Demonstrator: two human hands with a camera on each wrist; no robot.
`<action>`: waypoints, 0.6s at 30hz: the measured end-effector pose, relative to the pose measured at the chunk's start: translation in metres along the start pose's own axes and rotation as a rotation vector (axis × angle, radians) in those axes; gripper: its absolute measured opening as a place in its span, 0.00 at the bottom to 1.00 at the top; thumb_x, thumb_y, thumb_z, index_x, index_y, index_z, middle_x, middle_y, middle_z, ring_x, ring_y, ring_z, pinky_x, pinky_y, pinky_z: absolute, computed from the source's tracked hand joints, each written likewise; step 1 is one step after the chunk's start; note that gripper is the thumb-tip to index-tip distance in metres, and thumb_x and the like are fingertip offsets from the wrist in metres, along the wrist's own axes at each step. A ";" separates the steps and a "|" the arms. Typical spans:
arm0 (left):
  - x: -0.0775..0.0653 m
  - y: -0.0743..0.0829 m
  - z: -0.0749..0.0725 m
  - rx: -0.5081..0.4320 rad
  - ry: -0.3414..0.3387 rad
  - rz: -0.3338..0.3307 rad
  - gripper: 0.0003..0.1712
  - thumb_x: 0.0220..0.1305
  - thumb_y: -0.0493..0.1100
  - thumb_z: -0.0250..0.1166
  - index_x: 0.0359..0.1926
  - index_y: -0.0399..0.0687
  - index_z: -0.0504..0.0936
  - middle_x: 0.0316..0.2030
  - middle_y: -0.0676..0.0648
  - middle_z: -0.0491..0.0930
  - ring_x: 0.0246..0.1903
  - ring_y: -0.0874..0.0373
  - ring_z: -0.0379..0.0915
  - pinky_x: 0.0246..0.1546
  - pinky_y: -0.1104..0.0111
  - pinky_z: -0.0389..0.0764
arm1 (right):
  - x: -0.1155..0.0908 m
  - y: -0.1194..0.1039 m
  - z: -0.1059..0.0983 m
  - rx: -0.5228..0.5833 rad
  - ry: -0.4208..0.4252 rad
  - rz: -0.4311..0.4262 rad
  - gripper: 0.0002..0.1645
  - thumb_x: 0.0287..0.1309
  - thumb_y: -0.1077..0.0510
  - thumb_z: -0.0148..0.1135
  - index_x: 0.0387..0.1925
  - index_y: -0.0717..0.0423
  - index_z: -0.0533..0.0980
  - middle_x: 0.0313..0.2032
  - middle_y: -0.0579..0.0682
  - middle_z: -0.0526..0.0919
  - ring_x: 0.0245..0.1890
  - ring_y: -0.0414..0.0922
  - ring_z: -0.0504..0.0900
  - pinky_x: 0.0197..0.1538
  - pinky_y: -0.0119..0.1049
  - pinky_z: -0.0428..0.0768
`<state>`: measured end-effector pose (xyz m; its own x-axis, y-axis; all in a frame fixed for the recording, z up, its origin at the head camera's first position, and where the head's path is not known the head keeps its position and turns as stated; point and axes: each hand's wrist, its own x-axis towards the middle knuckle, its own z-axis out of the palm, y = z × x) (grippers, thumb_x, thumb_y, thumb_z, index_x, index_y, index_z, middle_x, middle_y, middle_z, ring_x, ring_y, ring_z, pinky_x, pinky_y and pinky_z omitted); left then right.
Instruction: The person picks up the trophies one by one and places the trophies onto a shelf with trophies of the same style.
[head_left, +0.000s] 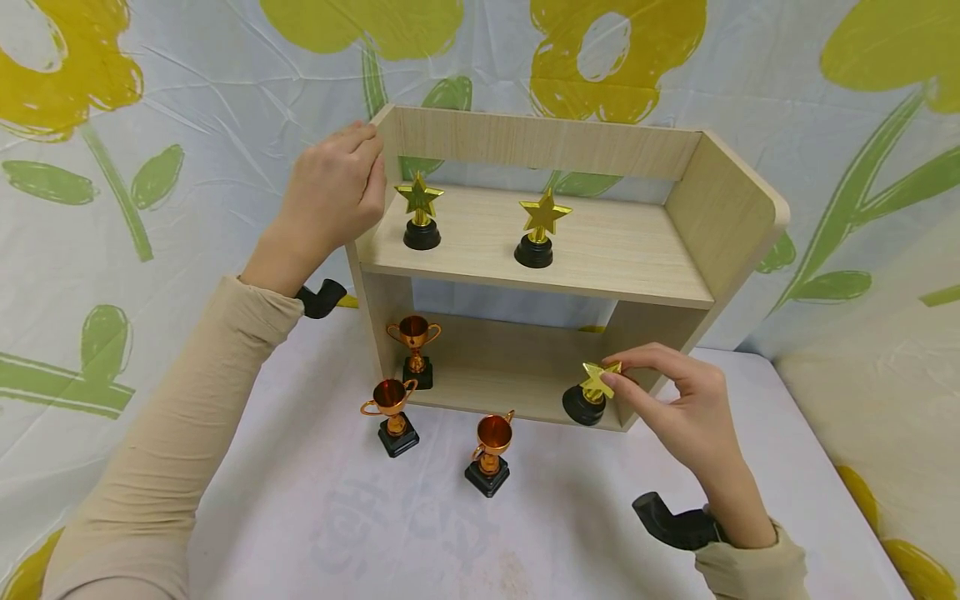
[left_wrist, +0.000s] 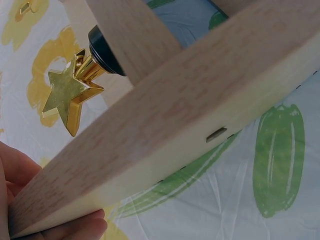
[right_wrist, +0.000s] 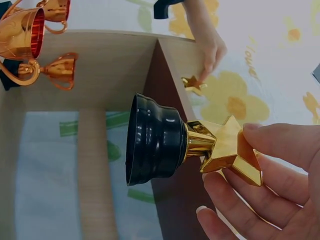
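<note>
My right hand (head_left: 682,408) pinches a gold star trophy (head_left: 597,381) by its star between thumb and fingers. The trophy tilts, its round black base (right_wrist: 155,140) toward the right end of the lower shelf. At the upper left, my left hand (head_left: 333,187) grips the side panel (left_wrist: 165,110) of the light wooden shelf unit (head_left: 540,287), thumb on one face and fingers on the other. Two more gold star trophies, one on the left (head_left: 420,212) and one near the middle (head_left: 542,229), stand upright on the upper shelf.
A copper cup trophy (head_left: 416,350) stands at the left end of the lower shelf. Two others, a left one (head_left: 392,415) and a middle one (head_left: 490,454), stand on the white-covered table (head_left: 555,525) before the unit. A flower-printed cloth (head_left: 225,75) hangs behind.
</note>
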<state>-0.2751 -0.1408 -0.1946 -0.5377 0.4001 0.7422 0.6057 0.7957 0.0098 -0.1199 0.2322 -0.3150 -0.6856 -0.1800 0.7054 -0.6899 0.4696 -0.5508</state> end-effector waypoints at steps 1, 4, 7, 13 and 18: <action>0.000 0.000 0.000 0.000 -0.001 -0.001 0.19 0.69 0.36 0.46 0.41 0.25 0.81 0.54 0.32 0.79 0.61 0.39 0.72 0.60 0.48 0.73 | 0.000 0.000 0.000 0.000 0.005 -0.006 0.18 0.40 0.80 0.72 0.32 0.59 0.85 0.31 0.49 0.87 0.33 0.36 0.83 0.42 0.25 0.77; 0.000 0.001 0.000 -0.001 -0.001 -0.001 0.19 0.69 0.36 0.46 0.41 0.25 0.81 0.54 0.32 0.79 0.61 0.39 0.72 0.61 0.48 0.73 | 0.002 0.000 0.000 0.010 0.025 -0.027 0.19 0.38 0.81 0.71 0.32 0.61 0.85 0.31 0.50 0.86 0.33 0.35 0.83 0.42 0.24 0.77; 0.001 0.000 0.000 -0.003 -0.002 -0.003 0.19 0.69 0.36 0.46 0.40 0.25 0.81 0.54 0.32 0.79 0.61 0.39 0.72 0.61 0.48 0.73 | 0.004 0.001 -0.002 0.010 0.034 -0.037 0.19 0.36 0.82 0.71 0.32 0.62 0.85 0.30 0.51 0.86 0.33 0.34 0.83 0.42 0.24 0.77; 0.001 0.000 0.000 -0.005 -0.010 -0.008 0.19 0.69 0.35 0.46 0.41 0.25 0.81 0.55 0.31 0.78 0.61 0.39 0.71 0.61 0.48 0.72 | 0.009 -0.001 -0.005 0.006 0.031 -0.059 0.19 0.36 0.82 0.71 0.31 0.61 0.85 0.30 0.52 0.86 0.33 0.34 0.83 0.42 0.24 0.77; 0.000 0.001 -0.001 -0.006 -0.020 -0.014 0.20 0.69 0.36 0.45 0.43 0.24 0.81 0.56 0.31 0.78 0.62 0.39 0.71 0.62 0.49 0.71 | 0.011 -0.004 -0.007 0.004 0.023 -0.064 0.19 0.37 0.81 0.71 0.31 0.61 0.85 0.30 0.53 0.87 0.33 0.34 0.84 0.42 0.24 0.77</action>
<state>-0.2744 -0.1401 -0.1939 -0.5576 0.3978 0.7286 0.6014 0.7986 0.0243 -0.1231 0.2340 -0.3017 -0.6348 -0.1890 0.7492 -0.7330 0.4543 -0.5063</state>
